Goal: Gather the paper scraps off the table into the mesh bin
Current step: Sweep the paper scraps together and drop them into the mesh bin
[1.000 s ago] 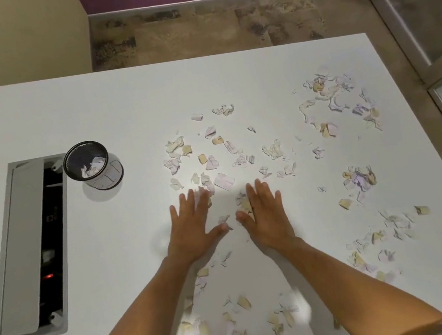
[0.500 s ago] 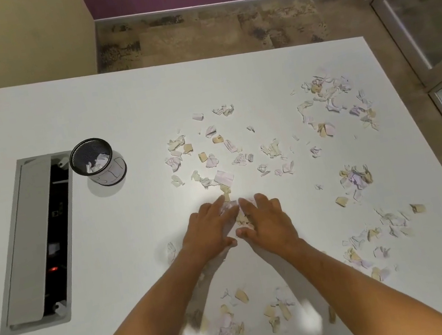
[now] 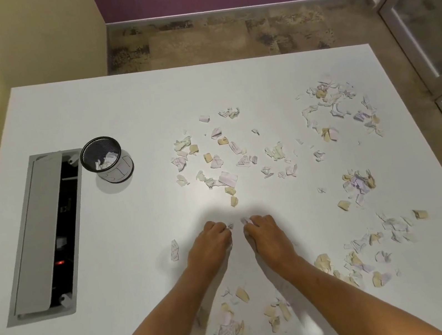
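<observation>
Torn paper scraps lie scattered over the white table: a cluster at the centre, more at the far right, the right edge and near my body. My left hand and my right hand sit side by side at the table's middle, fingers curled down over a few scraps; bits of paper peek out at the fingertips. The black mesh bin stands upright to the far left with some scraps inside.
A grey cable tray with its lid half open is set into the table at the left, just beside the bin. One scrap lies left of my left hand. Floor and a glass door lie beyond the table's far and right edges.
Both hands slid toward my body, dragging scraps with them, and their flat fingers have curled in over the paper. The view has tilted up slightly.
</observation>
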`<state>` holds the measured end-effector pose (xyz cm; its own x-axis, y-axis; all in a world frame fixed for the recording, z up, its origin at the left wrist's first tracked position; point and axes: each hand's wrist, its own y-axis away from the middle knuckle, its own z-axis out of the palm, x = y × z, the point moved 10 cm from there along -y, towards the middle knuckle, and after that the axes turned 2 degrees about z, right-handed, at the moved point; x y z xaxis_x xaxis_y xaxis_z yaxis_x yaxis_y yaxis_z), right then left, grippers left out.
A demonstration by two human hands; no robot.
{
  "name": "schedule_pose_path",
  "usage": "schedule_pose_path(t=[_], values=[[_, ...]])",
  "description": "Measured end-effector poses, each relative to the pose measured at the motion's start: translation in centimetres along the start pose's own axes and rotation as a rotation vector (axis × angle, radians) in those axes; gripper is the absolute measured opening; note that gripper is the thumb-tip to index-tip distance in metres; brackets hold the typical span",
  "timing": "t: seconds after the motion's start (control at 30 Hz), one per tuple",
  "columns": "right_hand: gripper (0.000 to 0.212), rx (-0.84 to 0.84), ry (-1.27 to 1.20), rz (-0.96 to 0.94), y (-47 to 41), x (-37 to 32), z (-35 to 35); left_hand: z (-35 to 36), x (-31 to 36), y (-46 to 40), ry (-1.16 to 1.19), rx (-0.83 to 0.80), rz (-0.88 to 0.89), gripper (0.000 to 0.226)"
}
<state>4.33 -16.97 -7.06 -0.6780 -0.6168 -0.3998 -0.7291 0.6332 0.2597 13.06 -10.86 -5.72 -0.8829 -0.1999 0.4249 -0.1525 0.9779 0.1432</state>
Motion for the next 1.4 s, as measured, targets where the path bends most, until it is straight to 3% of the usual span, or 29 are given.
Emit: schedule_pose_path(t=[0.13,0.23,0.37,0.67,1.03,1.27,1.4], values=[[0.023,0.058,-0.266,0.155,-0.4,0.9,-1.6,0.3,-1.6,0.2,0.1,-0.021,-0.145,0.013],[0.011,0.126,-0.58,0.289,-0.6,1.9,-2.7,-0.7,-3.5,0.4,0.367,0.083,-0.321,0.017],[0.015,0.063,-0.955,0.434,-1.2,1.9,-2.0,-2.9,-6.2,1.9,0.606,0.269,-0.55,0.022],[0.018,-0.086,-1.436,0.498,-4.9,-4.3,-1.3,-10.2,-12.2,3.8,0.872,0.534,-0.695,0.013],[0.019,-0.163,-1.535,0.387,-9.6,-12.6,-3.1,-20.6,-21.9,3.3,0.708,0.784,-0.765,0.012],[0.017,-0.162,-1.497,0.32,-11.7,-15.5,-3.6,-23.3,-25.3,0.4,0.456,0.609,-0.748,0.023],[0.017,-0.159,-1.489,0.302,-12.9,-16.9,-4.1,-23.2,-25.9,0.3,0.476,0.587,-0.741,0.038]])
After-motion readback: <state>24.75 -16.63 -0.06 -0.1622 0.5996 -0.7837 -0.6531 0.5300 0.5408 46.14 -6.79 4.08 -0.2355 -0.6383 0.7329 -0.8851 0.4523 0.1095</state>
